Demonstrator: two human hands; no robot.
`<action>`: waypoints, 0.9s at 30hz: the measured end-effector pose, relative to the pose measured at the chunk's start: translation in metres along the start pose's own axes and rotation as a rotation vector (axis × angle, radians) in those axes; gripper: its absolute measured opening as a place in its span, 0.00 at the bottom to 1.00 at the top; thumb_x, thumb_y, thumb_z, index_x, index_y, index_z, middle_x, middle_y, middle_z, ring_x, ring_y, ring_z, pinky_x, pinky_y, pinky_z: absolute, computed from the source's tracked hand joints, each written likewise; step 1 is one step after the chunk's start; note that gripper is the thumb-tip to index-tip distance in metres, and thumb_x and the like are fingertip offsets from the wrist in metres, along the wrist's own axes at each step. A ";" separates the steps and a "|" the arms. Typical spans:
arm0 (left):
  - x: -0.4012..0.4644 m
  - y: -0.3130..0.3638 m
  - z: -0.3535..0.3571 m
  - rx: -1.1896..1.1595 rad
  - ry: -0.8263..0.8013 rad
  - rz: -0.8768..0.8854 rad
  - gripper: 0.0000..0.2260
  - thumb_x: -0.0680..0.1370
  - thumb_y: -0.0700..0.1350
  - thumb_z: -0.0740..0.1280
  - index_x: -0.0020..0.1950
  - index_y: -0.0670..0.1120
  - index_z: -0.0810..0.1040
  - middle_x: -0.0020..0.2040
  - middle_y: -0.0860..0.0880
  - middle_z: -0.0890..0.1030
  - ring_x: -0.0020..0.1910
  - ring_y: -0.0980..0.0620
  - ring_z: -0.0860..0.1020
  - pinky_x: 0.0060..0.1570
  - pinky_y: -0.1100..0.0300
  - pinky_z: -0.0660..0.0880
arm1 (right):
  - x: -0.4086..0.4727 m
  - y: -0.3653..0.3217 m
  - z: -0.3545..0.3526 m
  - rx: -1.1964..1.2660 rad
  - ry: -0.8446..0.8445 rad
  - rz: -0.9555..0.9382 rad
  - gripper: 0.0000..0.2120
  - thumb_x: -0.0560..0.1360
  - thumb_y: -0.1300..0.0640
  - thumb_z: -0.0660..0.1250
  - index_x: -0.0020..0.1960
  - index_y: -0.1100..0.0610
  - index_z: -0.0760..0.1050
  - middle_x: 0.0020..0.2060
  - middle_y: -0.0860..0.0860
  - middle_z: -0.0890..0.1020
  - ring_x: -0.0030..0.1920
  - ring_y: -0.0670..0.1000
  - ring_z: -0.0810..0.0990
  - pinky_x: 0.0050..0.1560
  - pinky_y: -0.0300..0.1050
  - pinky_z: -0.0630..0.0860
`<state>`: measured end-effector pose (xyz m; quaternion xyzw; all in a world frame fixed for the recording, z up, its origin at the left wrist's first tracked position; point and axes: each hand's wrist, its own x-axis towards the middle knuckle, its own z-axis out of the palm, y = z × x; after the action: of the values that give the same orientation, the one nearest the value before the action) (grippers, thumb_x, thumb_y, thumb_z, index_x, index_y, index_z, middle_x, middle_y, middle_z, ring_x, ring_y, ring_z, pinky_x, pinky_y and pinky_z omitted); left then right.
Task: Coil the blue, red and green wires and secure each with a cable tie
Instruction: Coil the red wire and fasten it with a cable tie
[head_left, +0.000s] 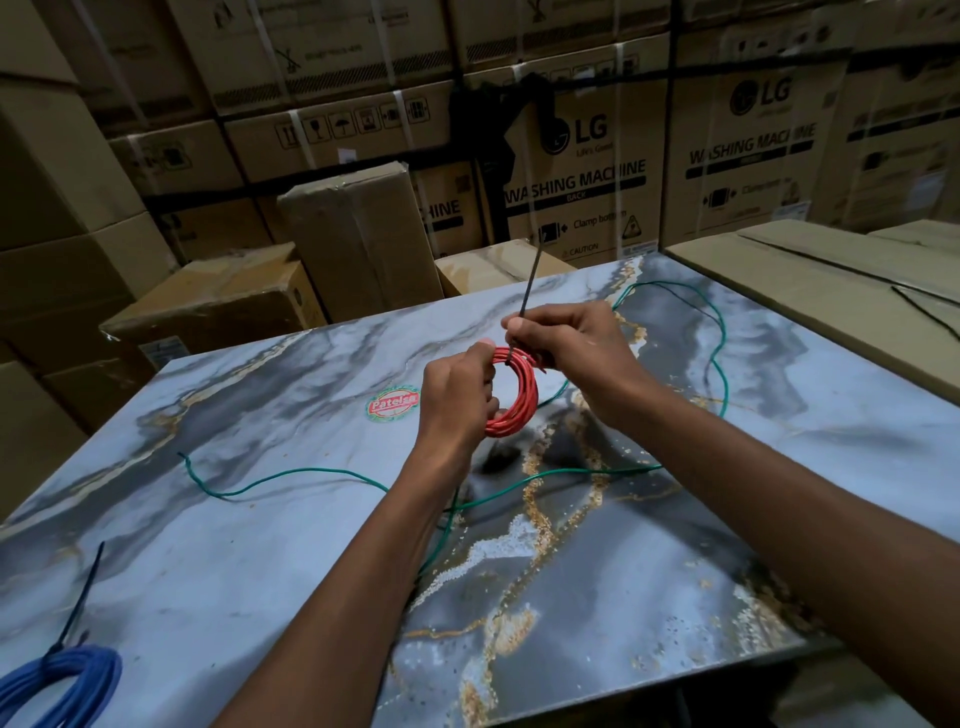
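A red wire coil (519, 402) hangs above the middle of the marbled table (260, 519). My left hand (457, 395) grips the coil's left side. My right hand (571, 343) pinches a black cable tie (530, 283) at the coil's top, and the tie's tail sticks up and away. The green wire (291, 474) lies loose and uncoiled across the table, looping out to the far right. At the near left corner lies a blue wire coil (78, 675) with a black cable tie (78, 603) around it, tail pointing away.
A red and green sticker (393, 404) sits on the table left of my hands. Another black cable tie (930, 312) lies on a flat carton to the right. Stacked cardboard cartons (571, 171) wall in the far and left sides.
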<state>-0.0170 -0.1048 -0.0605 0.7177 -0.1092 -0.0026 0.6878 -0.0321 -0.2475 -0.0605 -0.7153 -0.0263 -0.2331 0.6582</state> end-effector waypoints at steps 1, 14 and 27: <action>-0.001 0.001 0.001 0.011 -0.008 0.004 0.19 0.82 0.45 0.61 0.30 0.47 0.66 0.24 0.55 0.63 0.27 0.54 0.59 0.28 0.60 0.60 | -0.001 0.000 0.000 0.021 0.005 0.023 0.07 0.78 0.62 0.72 0.53 0.64 0.85 0.41 0.57 0.87 0.38 0.47 0.84 0.41 0.38 0.79; 0.004 -0.011 -0.003 0.136 0.172 0.016 0.23 0.76 0.55 0.70 0.26 0.47 0.68 0.23 0.52 0.62 0.27 0.49 0.61 0.34 0.53 0.62 | -0.008 -0.012 0.007 0.205 -0.018 0.238 0.03 0.74 0.66 0.73 0.45 0.65 0.85 0.34 0.55 0.85 0.32 0.45 0.78 0.35 0.37 0.76; 0.005 -0.011 -0.006 0.103 0.189 0.021 0.21 0.78 0.53 0.69 0.29 0.46 0.70 0.25 0.50 0.64 0.29 0.50 0.63 0.31 0.58 0.65 | -0.006 -0.013 0.003 0.063 -0.038 0.105 0.06 0.77 0.61 0.74 0.53 0.61 0.86 0.42 0.55 0.87 0.41 0.47 0.84 0.41 0.36 0.79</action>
<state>-0.0092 -0.0997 -0.0701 0.7480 -0.0517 0.0779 0.6570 -0.0409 -0.2414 -0.0510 -0.6988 -0.0084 -0.1837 0.6912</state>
